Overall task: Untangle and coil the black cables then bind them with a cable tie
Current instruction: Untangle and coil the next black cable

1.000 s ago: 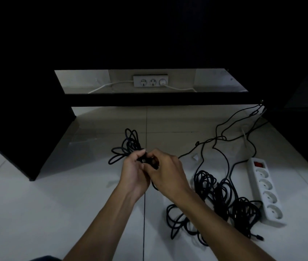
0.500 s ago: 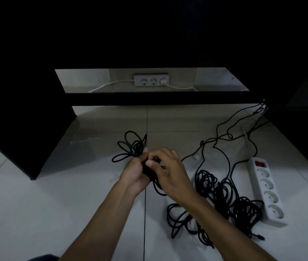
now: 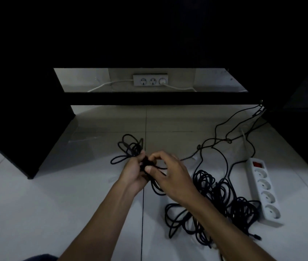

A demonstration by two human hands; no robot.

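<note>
Both my hands, left (image 3: 133, 173) and right (image 3: 170, 175), pinch the coiled black cable (image 3: 130, 149); the tangled cable pile (image 3: 215, 202) lies nearer my right.

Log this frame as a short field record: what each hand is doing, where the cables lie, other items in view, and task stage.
left hand: left hand grips the held black bundle
right hand: right hand pinches cable at the same bundle
held bundle: loops stick out beyond the left hand, above the floor
loose cables: tangled pile on the tiled floor, right of the arms
power strip: white power strip right of the pile
wall sockets: wall outlet under the dark furniture
cable tie: cannot tell
stage: one bundle in hand, pile still tangled
</note>
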